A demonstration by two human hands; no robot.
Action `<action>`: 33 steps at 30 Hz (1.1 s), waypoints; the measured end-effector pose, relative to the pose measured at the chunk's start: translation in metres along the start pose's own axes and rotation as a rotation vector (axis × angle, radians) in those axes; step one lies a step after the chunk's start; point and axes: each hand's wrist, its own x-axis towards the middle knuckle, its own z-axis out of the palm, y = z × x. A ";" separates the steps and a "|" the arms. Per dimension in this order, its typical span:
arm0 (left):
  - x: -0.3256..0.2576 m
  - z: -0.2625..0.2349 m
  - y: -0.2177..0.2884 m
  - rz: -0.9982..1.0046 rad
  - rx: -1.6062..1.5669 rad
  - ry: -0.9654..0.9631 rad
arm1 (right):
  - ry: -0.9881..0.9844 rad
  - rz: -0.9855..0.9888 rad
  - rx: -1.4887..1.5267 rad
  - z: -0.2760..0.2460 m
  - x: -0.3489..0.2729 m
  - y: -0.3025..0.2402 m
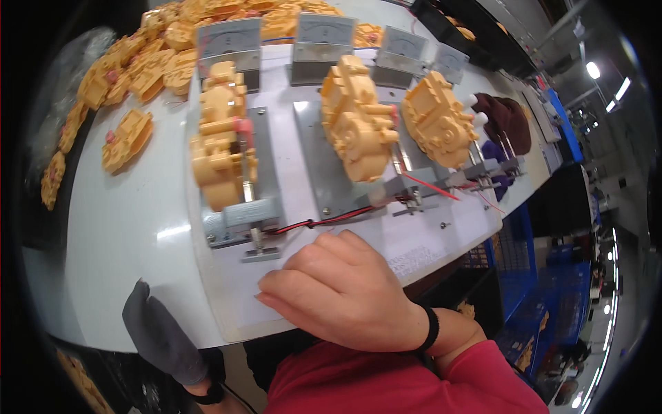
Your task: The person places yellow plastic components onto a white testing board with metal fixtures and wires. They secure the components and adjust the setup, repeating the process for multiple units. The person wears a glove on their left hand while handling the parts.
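My right hand (345,293), bare with a black band at the wrist, is closed over the front of the white board. Its fingers curl under, and whatever they may hold is hidden. Just beyond it is a grey clamp fixture (252,215) with a metal lever, and red and black wires (324,219) run beside the knuckles. A yellow plastic gear housing (222,138) stands in that fixture. My left hand (162,334), in a grey glove, hovers at the table's front edge. Its fingers look stretched out together, with nothing seen in them.
Two more yellow housings (358,121) (436,121) stand in fixtures to the right. Behind them are several panel meters (323,41). A heap of housings (148,69) fills the back left, with one lone housing (127,141) nearer. Blue crates (514,276) stand below the right edge.
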 end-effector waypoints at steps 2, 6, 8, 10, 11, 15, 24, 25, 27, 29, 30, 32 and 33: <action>-0.002 0.000 -0.006 -0.019 -0.044 0.012 | 0.069 -0.012 0.035 0.004 0.001 0.000; 0.002 0.001 0.005 -0.056 -0.029 0.019 | 0.144 -0.032 0.063 0.008 0.002 0.002; 0.001 0.004 0.003 -0.177 -0.101 0.059 | 0.154 -0.039 0.054 0.010 -0.001 0.004; 0.002 0.003 -0.006 -0.086 -0.088 0.024 | 0.184 -0.031 0.042 0.009 -0.003 0.004; 0.004 0.001 -0.007 -0.070 -0.071 0.001 | 0.190 -0.028 0.033 0.007 -0.002 0.002; 0.009 0.007 0.022 0.123 0.089 0.108 | 0.105 -0.012 0.040 0.008 -0.003 0.000; 0.010 0.008 0.020 0.129 0.080 0.105 | 0.132 -0.017 0.014 0.010 -0.004 0.000; 0.010 0.008 0.021 0.125 0.074 0.109 | 0.134 -0.016 0.015 0.010 -0.005 0.000; 0.010 0.009 0.013 0.029 0.006 0.090 | 0.133 -0.010 0.020 0.010 -0.004 0.001; 0.012 0.011 0.001 -0.153 -0.119 0.051 | 0.132 -0.006 0.021 0.010 -0.005 0.001; 0.011 0.011 0.007 -0.071 -0.063 0.070 | 0.132 -0.005 0.021 0.009 -0.005 0.001; 0.010 0.009 0.024 0.093 0.055 0.109 | 0.128 -0.007 0.022 0.009 -0.004 0.000; 0.010 0.009 0.024 0.098 0.062 0.108 | 0.126 -0.009 0.027 0.009 -0.004 0.000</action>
